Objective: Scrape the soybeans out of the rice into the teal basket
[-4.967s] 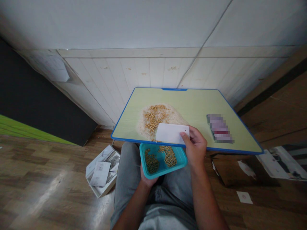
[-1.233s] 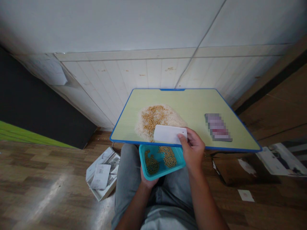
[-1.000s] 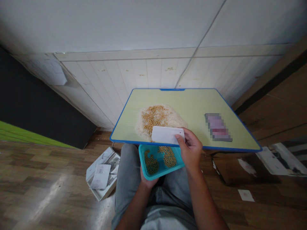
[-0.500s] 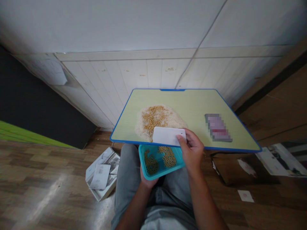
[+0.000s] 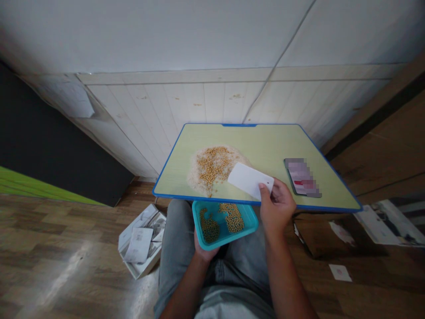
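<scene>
My right hand (image 5: pixel 278 204) pinches a white card (image 5: pixel 247 177) by its right end, thumb on top, over the front part of the table. The card's left end is at the edge of a heap of pale rice-like grains (image 5: pixel 195 170) with yellow soybeans (image 5: pixel 212 164) lying on it. Below the table's front edge, my left hand (image 5: pixel 205 252) supports a turquoise plastic tray (image 5: pixel 226 241) from underneath; most of its fingers are hidden. Soybeans (image 5: pixel 235 220) lie in the tray in two clusters, left and right.
The pale green folding table (image 5: pixel 265 141) has a blue rim and stands against the wall. A phone (image 5: pixel 302 177), partly pixelated, lies on its right side. On the floor are an open white box (image 5: pixel 141 243) at left and a brown cardboard box (image 5: pixel 332 237) at right.
My right hand has moved the card right and tilted it, away from the beans. More of the front of the heap shows. My left hand and the tray have stayed put.
</scene>
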A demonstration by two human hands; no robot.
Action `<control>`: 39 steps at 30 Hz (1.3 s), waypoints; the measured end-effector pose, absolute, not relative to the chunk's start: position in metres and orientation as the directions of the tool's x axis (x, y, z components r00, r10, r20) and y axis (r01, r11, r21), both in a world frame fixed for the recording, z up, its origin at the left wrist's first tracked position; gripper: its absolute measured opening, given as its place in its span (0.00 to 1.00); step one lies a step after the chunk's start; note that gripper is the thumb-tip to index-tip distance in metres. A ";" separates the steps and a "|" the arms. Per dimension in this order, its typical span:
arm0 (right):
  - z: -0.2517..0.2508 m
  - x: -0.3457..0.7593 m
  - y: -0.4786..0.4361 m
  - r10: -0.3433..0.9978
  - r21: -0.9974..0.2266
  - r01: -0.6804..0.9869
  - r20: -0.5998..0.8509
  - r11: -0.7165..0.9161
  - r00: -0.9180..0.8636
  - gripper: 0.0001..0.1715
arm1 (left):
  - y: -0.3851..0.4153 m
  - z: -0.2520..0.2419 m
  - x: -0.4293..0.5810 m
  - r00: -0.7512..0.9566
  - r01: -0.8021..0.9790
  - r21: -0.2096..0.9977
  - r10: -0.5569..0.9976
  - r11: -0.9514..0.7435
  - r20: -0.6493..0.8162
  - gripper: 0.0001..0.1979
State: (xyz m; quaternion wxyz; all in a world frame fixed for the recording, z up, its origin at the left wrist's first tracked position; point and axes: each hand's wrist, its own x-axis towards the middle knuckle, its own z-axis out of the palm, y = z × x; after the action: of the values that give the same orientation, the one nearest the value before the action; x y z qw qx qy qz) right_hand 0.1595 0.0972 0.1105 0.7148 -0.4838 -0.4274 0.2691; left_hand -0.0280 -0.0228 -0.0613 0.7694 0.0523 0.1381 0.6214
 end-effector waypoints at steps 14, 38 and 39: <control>0.111 0.144 0.085 0.887 -0.933 -0.048 0.321 0.356 0.332 0.14 | -0.017 -0.030 -0.018 0.138 -0.907 0.335 0.933 0.253 -0.332 0.36; 0.113 0.148 0.084 0.906 -0.929 -0.058 0.341 0.366 0.251 0.14 | -0.019 -0.087 -0.027 0.200 -0.946 0.234 0.972 0.225 -0.125 0.34; 0.113 0.148 0.084 0.905 -0.927 -0.058 0.345 0.370 0.248 0.14 | -0.020 -0.088 -0.028 0.204 -0.945 0.234 0.971 0.229 -0.126 0.34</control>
State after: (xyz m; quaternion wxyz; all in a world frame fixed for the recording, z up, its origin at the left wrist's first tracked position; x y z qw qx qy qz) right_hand 0.1482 0.0837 0.1132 0.6637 -0.4287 -0.4943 0.3626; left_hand -0.0276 -0.0197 -0.0875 0.7741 0.0526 0.1234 0.6187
